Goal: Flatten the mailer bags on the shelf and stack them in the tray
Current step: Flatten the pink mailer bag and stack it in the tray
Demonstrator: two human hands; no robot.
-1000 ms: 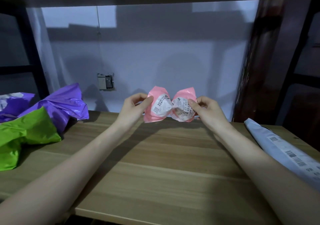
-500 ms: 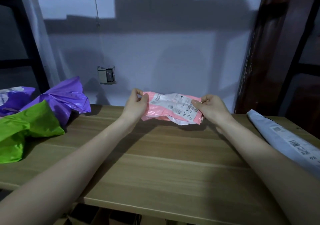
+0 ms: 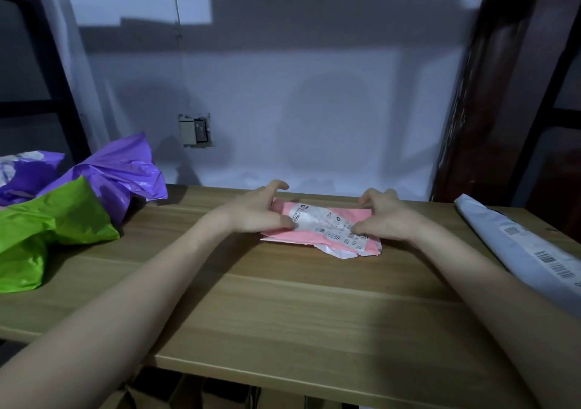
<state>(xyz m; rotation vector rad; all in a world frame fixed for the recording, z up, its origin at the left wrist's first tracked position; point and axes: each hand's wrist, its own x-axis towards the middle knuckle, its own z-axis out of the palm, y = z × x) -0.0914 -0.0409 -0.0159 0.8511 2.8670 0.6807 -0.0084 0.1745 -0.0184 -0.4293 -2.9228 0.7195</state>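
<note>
A pink mailer bag (image 3: 320, 231) with a white shipping label lies flat on the wooden shelf (image 3: 298, 308), near its back edge. My left hand (image 3: 257, 212) rests on the bag's left end, fingers curled, thumb tip on the label. My right hand (image 3: 388, 217) presses on its right end in the same way. The bag's lower right corner is still crumpled. A crumpled purple mailer bag (image 3: 116, 173) and a green one (image 3: 47, 229) lie at the left. No tray is in view.
A rolled grey mailer with barcodes (image 3: 518, 251) lies along the shelf's right side. A wall socket (image 3: 195, 130) sits on the white wall behind. Dark shelf posts stand left and right. Cardboard shows under the shelf's front edge.
Both hands pulled the crumpled pink bag apart in the air, then lowered it onto the shelf. It now lies spread out under both hands.
</note>
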